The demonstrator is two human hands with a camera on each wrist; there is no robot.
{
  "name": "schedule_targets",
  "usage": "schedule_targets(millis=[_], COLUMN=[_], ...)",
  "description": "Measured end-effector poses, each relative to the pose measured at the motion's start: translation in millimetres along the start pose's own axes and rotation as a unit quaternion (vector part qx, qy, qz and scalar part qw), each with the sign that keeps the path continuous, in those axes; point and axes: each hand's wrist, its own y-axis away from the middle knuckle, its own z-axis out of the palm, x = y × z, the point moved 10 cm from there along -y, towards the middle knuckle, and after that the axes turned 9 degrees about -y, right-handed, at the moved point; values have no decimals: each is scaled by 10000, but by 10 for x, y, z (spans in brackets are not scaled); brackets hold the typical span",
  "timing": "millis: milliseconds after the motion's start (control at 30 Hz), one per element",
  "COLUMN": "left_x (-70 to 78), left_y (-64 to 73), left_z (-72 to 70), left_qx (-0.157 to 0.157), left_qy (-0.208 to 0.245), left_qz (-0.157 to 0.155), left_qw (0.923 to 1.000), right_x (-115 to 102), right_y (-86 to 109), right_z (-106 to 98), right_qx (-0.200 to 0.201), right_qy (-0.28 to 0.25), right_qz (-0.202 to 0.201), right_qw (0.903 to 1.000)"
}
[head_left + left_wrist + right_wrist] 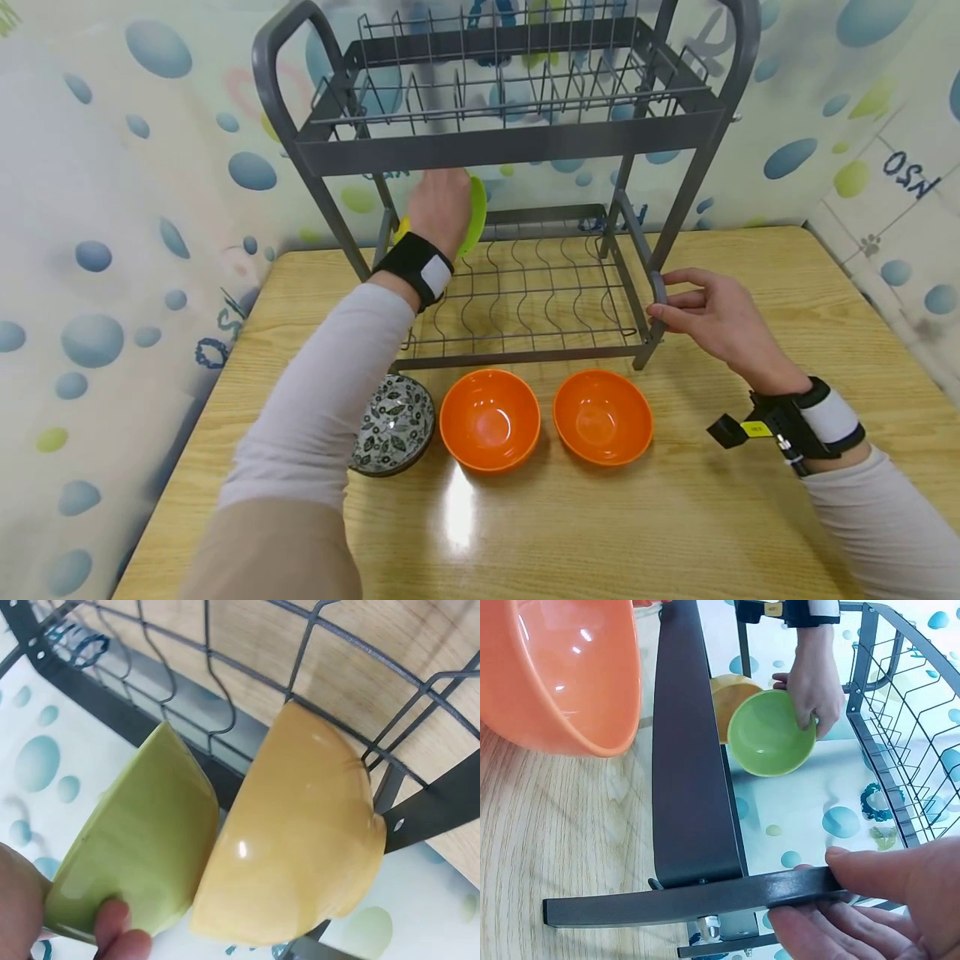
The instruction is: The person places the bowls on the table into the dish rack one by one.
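At the left end of the low shelf in a dark gray dish rack (517, 147), the left hand (441, 208) pinches a green bowl (142, 840) by its rim. The green bowl is tipped on its side, with its inside facing right. I cannot tell if it touches the wires. Just to its left, a yellow bowl (292, 840) stands on its side at the wires, with its open side toward the green one.

The right hand (716, 321) pinches a gray bar at the rack's right front corner, with the thumb on one side and the fingers on the other.

On the wooden table (540, 533), in front of the rack, three things sit in a row. First comes a black and white leafy dish (393, 425), partly behind the left arm. Next is one orange bowl (491, 421), and then another orange bowl (602, 417) just beside it.
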Motion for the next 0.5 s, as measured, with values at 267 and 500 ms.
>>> schedule_targets(millis=[267,500], left_x=[82,111], left_y=[-30,-22], left_z=[234,335], left_qx=[-703,-799], left_qy=[-208,-405], left_qz=[163,263], left_qw=[9972,9956], right_x=[-3,-4], right_y=[6,5], right_z=[-5,-13], right_qx=[2,6], right_qy=[14,9], right_qz=[-23,-35], right_qw=[10000,10000])
